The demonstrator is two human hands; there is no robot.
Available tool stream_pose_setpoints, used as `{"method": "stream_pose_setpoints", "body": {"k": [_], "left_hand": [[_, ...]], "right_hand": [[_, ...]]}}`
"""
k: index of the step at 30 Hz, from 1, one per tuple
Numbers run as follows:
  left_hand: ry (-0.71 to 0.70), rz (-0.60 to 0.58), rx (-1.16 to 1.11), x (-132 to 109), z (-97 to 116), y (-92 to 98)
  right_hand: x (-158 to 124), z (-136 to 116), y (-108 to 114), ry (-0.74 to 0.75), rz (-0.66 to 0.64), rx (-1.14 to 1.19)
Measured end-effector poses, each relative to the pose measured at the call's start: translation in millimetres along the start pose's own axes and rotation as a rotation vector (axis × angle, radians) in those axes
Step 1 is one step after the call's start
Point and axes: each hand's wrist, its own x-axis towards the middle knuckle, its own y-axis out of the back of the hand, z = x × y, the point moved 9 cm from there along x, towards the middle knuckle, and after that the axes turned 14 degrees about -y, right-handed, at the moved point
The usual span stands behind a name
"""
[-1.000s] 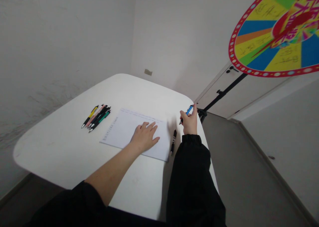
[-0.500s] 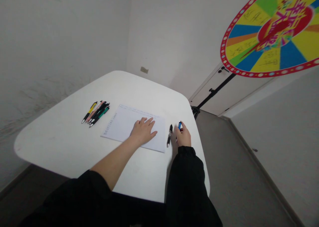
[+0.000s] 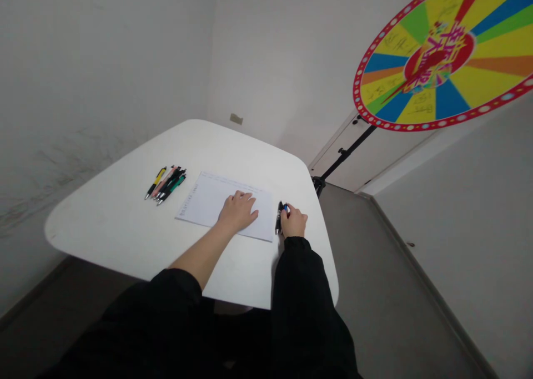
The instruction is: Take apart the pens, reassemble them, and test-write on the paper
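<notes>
Pale walls point(image 3: 258, 51) stand behind a white table point(image 3: 237, 146). At the paper's point(image 3: 204, 201) three o'clock is the blue pen point(image 3: 285, 207), mostly hidden by the right hand point(image 3: 293, 222), whose fingers pinch it just beside the black pen point(image 3: 278, 218). Half a second ago a wider gap lay between the two. The left hand point(image 3: 238, 211) stays flat on the paper, fingers slightly spread. Other pens point(image 3: 169, 186) lie bunched at nine o'clock; a colourful wheel point(image 3: 440, 57) stands at two.
</notes>
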Motion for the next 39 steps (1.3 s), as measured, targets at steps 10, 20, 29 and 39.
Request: {"method": "stream_pose_setpoints", "body": {"k": [10, 20, 29, 39], "left_hand": [[-0.033, 0.027, 0.026, 1.3, 3.2, 8.7], [-0.269, 0.233, -0.107, -6.4, 23.8, 39.2], [-0.053, 0.314, -0.1, -23.1, -32.7, 101.7], [0.705, 0.051, -0.159, -136.6, -215.5, 149.6]], "right_hand": [[-14.9, 7.9, 10.1, 0.011, -0.018, 0.22], [-63.0, 16.0, 24.8, 0.082, -0.003, 0.271], [-66.4, 20.2, 28.1, 0.075, 0.024, 0.317], [-63.5, 31.4, 32.4, 0.025, 0.052, 0.404]]}}
